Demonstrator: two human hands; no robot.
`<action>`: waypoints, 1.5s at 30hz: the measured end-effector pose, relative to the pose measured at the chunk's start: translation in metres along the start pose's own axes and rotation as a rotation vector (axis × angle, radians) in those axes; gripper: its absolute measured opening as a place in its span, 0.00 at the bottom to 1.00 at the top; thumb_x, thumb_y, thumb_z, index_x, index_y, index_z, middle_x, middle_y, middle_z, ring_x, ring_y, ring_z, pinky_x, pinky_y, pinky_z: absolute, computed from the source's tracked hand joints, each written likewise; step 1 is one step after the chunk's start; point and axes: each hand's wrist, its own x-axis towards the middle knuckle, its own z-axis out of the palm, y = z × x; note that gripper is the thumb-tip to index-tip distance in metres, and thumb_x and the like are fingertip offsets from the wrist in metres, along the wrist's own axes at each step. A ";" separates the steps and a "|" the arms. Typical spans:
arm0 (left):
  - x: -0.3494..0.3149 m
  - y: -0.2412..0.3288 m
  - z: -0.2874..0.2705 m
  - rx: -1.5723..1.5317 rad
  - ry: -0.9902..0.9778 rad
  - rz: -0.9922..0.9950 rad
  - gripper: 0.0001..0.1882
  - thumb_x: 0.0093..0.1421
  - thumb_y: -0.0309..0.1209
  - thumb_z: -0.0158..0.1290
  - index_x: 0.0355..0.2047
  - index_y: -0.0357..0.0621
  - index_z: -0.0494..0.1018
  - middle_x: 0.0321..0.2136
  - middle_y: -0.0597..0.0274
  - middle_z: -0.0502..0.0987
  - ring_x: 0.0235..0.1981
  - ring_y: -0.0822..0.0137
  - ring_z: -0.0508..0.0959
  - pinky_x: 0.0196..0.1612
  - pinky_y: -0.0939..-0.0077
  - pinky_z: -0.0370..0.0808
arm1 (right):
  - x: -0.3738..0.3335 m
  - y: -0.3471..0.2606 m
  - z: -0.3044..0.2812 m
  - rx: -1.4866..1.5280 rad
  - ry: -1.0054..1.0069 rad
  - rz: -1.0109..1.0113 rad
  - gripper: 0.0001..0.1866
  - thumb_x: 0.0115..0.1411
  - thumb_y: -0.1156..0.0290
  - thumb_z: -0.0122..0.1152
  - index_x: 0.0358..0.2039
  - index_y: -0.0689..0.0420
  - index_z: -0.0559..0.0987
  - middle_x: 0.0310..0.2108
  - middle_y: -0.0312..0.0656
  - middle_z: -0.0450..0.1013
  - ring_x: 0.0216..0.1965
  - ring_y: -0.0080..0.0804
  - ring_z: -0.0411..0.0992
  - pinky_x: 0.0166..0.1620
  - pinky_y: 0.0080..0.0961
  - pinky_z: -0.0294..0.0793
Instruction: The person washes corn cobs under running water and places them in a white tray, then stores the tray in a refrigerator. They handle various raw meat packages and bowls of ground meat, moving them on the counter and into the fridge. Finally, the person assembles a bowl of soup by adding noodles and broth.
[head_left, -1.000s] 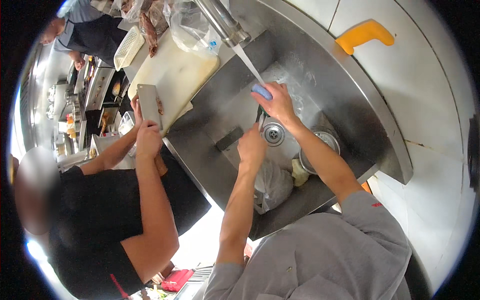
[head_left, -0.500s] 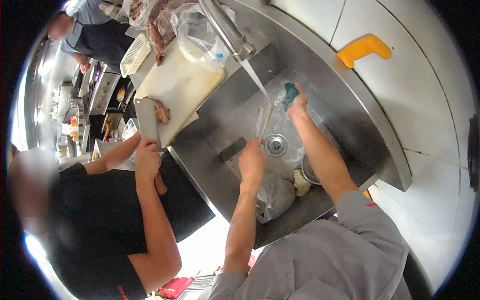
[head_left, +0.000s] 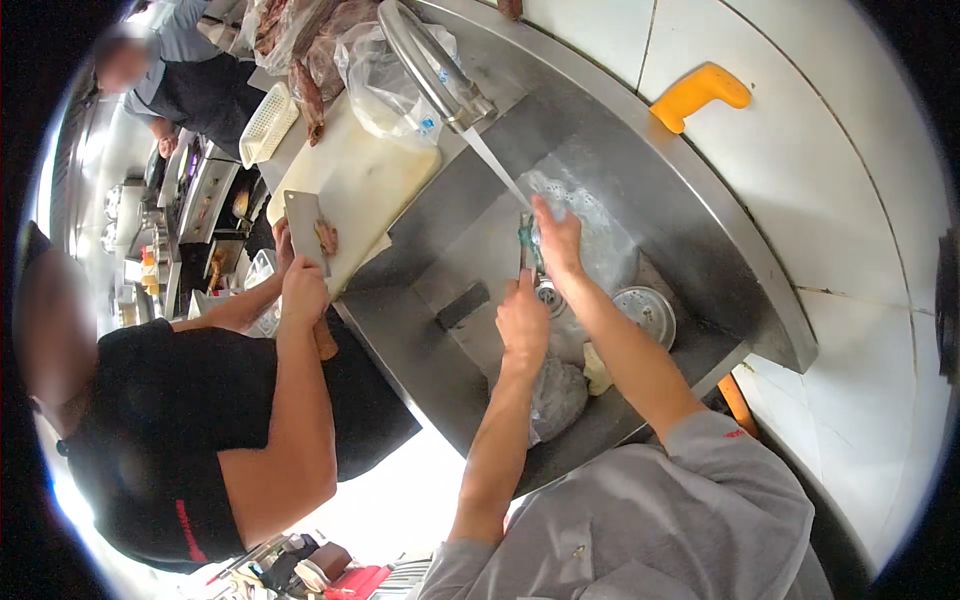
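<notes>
Over a steel sink, my left hand is closed round the near end of a slim metal tool that looks like tongs. My right hand presses a green scouring pad against the tool's far part; its fingers partly hide both. Water runs from the curved faucet down to just beside my right hand. Beneath my hands is the drain, partly covered. Suds spread over the sink floor beyond.
A clear plastic bag, a pale yellowish piece and a round metal dish lie in the sink. At left, a co-worker holds a cleaver over meat on a white cutting board. An orange handle is by the wall.
My right hand has brought the scouring pad left and nearer, onto the tool. My left hand has shifted slightly right. The co-worker's cleaver and hands have moved a little.
</notes>
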 end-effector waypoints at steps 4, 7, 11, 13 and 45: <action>0.005 -0.001 -0.016 0.036 -0.056 0.051 0.10 0.54 0.24 0.46 0.37 0.45 0.67 0.34 0.50 0.75 0.35 0.44 0.77 0.37 0.52 0.73 | 0.033 0.002 0.000 -0.200 -0.021 0.075 0.21 0.51 0.58 0.66 0.11 0.55 0.70 0.11 0.29 0.62 0.12 0.18 0.58 0.16 0.23 0.55; 0.008 -0.014 -0.025 0.077 -0.056 0.089 0.11 0.54 0.25 0.48 0.39 0.45 0.67 0.34 0.52 0.74 0.34 0.45 0.78 0.35 0.53 0.75 | 0.044 -0.002 -0.002 -0.473 -0.212 -0.032 0.21 0.51 0.58 0.65 0.12 0.60 0.73 0.10 0.34 0.65 0.14 0.22 0.62 0.19 0.29 0.59; 0.006 -0.035 -0.043 0.030 -0.017 0.084 0.09 0.54 0.24 0.46 0.36 0.47 0.69 0.33 0.52 0.75 0.36 0.46 0.77 0.38 0.53 0.74 | 0.038 -0.036 0.007 -0.791 -0.360 -0.136 0.22 0.50 0.53 0.66 0.14 0.60 0.75 0.12 0.35 0.68 0.16 0.22 0.66 0.21 0.26 0.65; 0.003 -0.045 -0.052 -0.037 -0.028 0.131 0.10 0.54 0.23 0.45 0.36 0.48 0.70 0.33 0.52 0.75 0.36 0.46 0.76 0.39 0.53 0.73 | 0.047 -0.039 -0.001 -0.571 -0.291 -0.118 0.25 0.55 0.48 0.59 0.18 0.59 0.75 0.16 0.36 0.71 0.18 0.24 0.69 0.24 0.27 0.68; -0.023 -0.019 -0.017 -0.310 -0.056 0.069 0.15 0.53 0.22 0.48 0.43 0.43 0.69 0.38 0.49 0.75 0.36 0.45 0.75 0.37 0.53 0.71 | 0.024 0.003 -0.014 0.026 -0.276 0.179 0.05 0.58 0.70 0.56 0.30 0.59 0.76 0.22 0.31 0.68 0.24 0.19 0.66 0.26 0.22 0.63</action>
